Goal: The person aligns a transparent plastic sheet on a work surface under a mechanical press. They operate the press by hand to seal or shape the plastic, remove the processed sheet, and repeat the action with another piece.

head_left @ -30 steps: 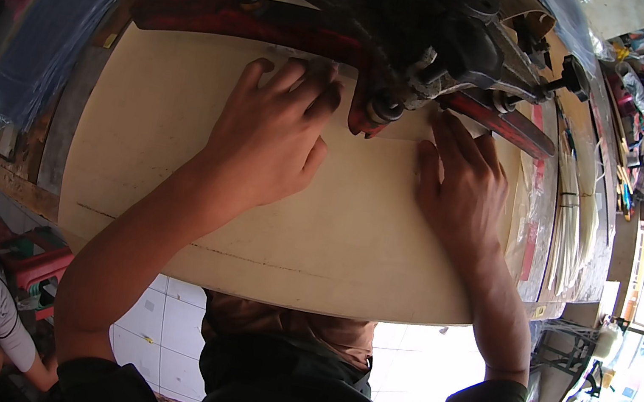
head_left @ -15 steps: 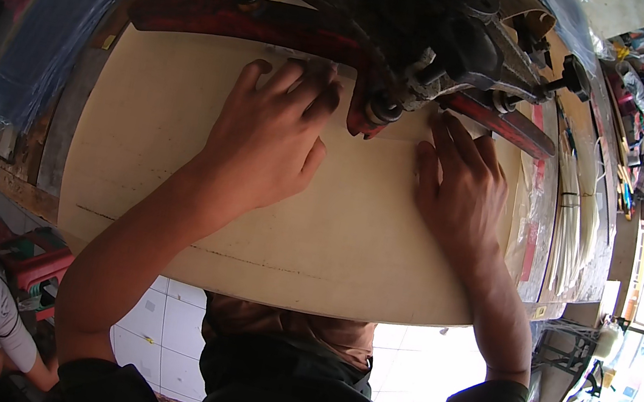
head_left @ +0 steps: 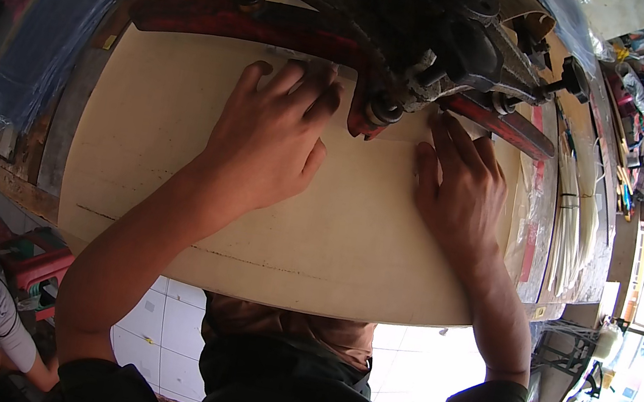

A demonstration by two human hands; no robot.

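Your left hand (head_left: 273,136) lies flat, open, on the tan sheet (head_left: 171,174) covering the table, fingers by the red bar (head_left: 250,23). The sheet looks thin, light and bendy; steady it with flat palms. Right of the machine head (head_left: 420,37), your right hand (head_left: 461,191) presses down open too.

White tiled floor (head_left: 145,325), perhaps daylit
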